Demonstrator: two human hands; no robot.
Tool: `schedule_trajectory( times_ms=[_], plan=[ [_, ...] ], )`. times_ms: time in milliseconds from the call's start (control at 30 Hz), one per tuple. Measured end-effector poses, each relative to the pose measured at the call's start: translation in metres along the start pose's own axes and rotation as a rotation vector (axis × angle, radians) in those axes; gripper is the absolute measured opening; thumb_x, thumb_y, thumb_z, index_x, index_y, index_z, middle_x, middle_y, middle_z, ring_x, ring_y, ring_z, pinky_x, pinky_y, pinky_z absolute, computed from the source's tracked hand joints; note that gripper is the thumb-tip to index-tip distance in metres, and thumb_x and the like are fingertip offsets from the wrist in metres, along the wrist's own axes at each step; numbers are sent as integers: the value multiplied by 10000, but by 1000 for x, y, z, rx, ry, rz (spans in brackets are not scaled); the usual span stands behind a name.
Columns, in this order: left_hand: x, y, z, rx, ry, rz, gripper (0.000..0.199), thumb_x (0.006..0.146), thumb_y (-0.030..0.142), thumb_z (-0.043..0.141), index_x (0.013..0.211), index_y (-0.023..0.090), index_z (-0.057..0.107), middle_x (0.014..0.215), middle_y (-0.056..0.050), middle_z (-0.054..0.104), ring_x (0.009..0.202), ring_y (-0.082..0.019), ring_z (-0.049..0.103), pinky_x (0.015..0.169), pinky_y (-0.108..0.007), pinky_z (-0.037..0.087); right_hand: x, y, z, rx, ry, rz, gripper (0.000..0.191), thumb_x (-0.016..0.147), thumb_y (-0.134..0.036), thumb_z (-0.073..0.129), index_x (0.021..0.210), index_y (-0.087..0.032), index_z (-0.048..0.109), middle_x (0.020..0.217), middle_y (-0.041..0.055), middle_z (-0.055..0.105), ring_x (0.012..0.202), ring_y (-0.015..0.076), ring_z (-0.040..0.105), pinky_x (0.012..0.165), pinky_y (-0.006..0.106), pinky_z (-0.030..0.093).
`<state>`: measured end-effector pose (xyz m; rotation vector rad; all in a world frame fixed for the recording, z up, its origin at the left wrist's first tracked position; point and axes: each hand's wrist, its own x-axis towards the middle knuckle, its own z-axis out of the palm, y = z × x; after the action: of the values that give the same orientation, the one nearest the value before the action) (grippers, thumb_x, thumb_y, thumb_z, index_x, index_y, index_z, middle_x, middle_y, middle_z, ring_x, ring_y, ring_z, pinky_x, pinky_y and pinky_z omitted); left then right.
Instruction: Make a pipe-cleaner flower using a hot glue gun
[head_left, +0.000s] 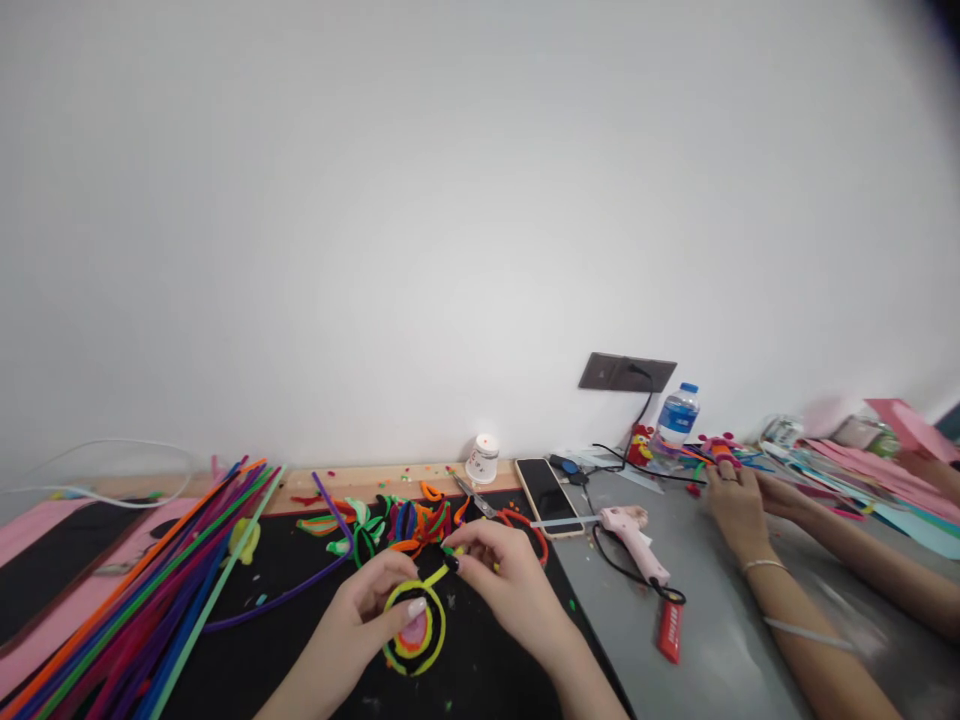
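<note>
My left hand [375, 610] pinches the upper left edge of an oval piece [415, 632] made of coiled pipe cleaners, with a pink middle, orange and black rings and a yellow-green outer ring. The yellow-green end sticks up from the top of the oval, and my right hand [499, 570] holds it between thumb and fingers. Just behind my hands lies a cluster of twisted colourful pipe cleaners [416, 520]. The oval is above the black mat [480, 660].
Long pipe cleaners [150, 590] fan out at left. Scissors [477, 497], a paper cup [482, 458] and a phone [549, 497] sit behind. At right are a pink glue gun [634, 540], a red tube [670, 630], a bottle [676, 418] and another person's hands [739, 510].
</note>
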<state>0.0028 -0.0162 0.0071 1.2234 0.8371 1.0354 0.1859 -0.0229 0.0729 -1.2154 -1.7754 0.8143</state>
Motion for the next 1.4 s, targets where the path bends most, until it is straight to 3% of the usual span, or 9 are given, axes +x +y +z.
schedule_trajectory(
  times_ms=[200,567,967,1200,1400],
  plan=[
    [4,0,-4,26,67,44,152,699,272,683,801,213,587,685,43,628,645,-131,551,616,-220,416,5,7,9,96,57,59,107,753,-161,558,669,-153,623,589,-26,532,543,99,458,520,202,349],
    [7,0,-8,36,209,83,175,659,300,710,775,211,614,716,19,675,698,-157,605,632,-221,462,-1,30,22,57,122,16,129,777,-156,540,714,-165,652,684,6,580,564,116,494,508,214,352],
    [9,2,-9,73,309,97,252,615,363,723,773,205,607,712,-1,685,712,-200,639,641,-264,497,-6,30,32,-63,187,-16,140,744,-92,536,655,-175,605,634,-10,543,548,112,478,493,210,341],
    [10,5,-10,45,334,89,260,613,353,734,777,204,597,686,4,690,681,-182,627,617,-243,479,-10,26,35,-69,145,-145,213,802,-109,501,832,-205,689,771,33,651,699,158,584,644,240,436],
    [10,3,-11,28,365,92,266,618,342,734,795,203,592,704,1,696,692,-181,631,624,-240,482,-11,26,38,-78,136,-126,208,785,-109,530,852,-207,700,769,34,660,634,150,565,589,231,437]
  ],
)
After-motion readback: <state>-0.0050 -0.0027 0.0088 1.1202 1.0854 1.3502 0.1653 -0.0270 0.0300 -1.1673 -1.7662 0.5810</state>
